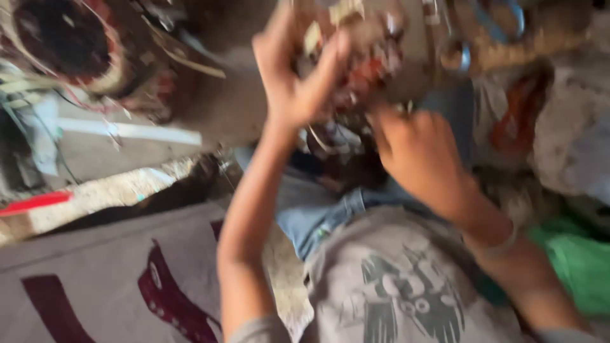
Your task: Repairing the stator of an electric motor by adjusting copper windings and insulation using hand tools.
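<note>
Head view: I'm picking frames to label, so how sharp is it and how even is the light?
Head view: motion blur smears everything, worst on the left hand, right hand and the bundle of wires they work on; the shirt print stays readable; light is soft and dim, without glare or hard shadows.

Whole frame motion-blurred, fine detail lost. Left hand (293,82) fingertips run off top edge; what they pinch can't be told. Right hand (416,152) fingers hidden behind the reddish wire tangle (362,73), grip unreadable. Tangle's upper part cut by top edge, its strands smeared together. Round coil piece (60,44) at upper left cropped by top and left edges. Blue loop-handled tool (502,25) at top right half cropped, kind unclear. Green cloth (578,260) cut by right edge. Both forearms leave the bottom edge.
</note>
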